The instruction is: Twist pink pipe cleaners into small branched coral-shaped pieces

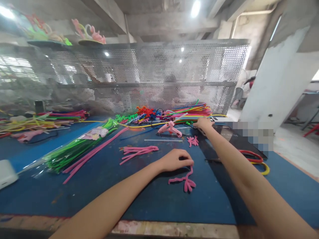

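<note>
My left hand [175, 160] rests on the blue table mat [112, 186], fingers curled on the upper end of a pink pipe-cleaner shape [186, 181] that branches at its lower end. My right hand [203, 123] is stretched far forward, touching the pile of coloured pipe cleaners [191, 111] near the mesh screen; whether it grips one I cannot tell. A pink glue gun [169, 128] lies just left of that hand. A small pink twisted piece [192, 141] lies between my two hands.
A bag of green pipe cleaners [74, 149] and long pink ones [94, 152] lie at left. A pink bundle [138, 152] sits mid-table. A black board [231, 139] with red and yellow loops [256, 159] is at right. A perforated metal screen [149, 73] stands behind.
</note>
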Demonstrator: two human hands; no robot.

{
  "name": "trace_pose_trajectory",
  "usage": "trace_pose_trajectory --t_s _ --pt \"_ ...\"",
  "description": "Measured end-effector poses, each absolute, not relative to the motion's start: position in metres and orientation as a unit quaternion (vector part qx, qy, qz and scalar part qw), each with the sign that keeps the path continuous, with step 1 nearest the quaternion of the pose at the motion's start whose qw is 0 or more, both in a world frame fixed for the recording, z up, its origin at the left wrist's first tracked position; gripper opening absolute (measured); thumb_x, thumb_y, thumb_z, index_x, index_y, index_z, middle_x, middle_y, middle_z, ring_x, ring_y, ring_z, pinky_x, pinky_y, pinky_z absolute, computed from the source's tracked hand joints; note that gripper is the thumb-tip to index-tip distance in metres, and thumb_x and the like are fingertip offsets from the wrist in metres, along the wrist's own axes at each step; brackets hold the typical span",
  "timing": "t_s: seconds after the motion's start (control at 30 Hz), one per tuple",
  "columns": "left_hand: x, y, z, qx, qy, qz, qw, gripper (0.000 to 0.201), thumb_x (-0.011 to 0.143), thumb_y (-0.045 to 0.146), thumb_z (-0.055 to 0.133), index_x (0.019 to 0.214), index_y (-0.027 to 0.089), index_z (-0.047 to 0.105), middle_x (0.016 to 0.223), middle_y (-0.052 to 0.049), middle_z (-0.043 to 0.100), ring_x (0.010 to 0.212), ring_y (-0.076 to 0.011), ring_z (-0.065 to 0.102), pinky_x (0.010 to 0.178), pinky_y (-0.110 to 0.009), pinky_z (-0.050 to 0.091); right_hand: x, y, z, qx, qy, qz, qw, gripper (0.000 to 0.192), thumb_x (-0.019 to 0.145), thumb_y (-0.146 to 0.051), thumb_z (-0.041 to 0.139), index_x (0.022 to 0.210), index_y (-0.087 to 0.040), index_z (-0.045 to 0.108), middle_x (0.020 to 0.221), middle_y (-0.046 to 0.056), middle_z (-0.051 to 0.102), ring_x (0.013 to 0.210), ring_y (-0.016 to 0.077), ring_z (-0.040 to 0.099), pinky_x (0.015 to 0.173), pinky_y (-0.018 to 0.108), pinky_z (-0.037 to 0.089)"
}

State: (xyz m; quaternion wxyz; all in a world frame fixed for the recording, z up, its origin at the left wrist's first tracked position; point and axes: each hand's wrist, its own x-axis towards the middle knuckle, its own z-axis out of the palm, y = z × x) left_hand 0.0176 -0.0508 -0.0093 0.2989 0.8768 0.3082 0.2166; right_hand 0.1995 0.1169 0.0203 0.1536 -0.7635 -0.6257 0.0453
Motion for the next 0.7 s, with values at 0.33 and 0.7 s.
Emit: trace_pose_trajectory --t_s 0.33,0.7 --pt "0.018 -0.041 -0.009 0.713 0.420 0.357 0.433 0.030 0.077 0.041 0.052 0.073 0.014 0.066 0.074 -0.004 0.065 0.066 -0.0132 0.056 0.059 -0.021 0.042 0.196 -0.043 0.064 -0.520 -0.832 0.178 0.072 0.031 0.070 -0.041 0.056 0.052 -0.016 0.062 0.053 0.007 0.061 0.049 0.0161 0.056 0.048 0.025 0.037" --pt "0.018 -0.044 -0.006 0.666 0.439 0.392 0.459 0.041 0.077 0.050 0.048 0.073 0.013 0.062 0.063 -0.002 0.058 0.058 -0.0111 0.052 0.054 -0.020 0.039 0.182 -0.067 0.016 -0.361 -0.888 0.250 0.136 0.008 0.073 -0.019 0.054 0.067 -0.015 0.058 0.065 0.001 0.061 0.058 0.0114 0.053 0.052 0.020 0.034"
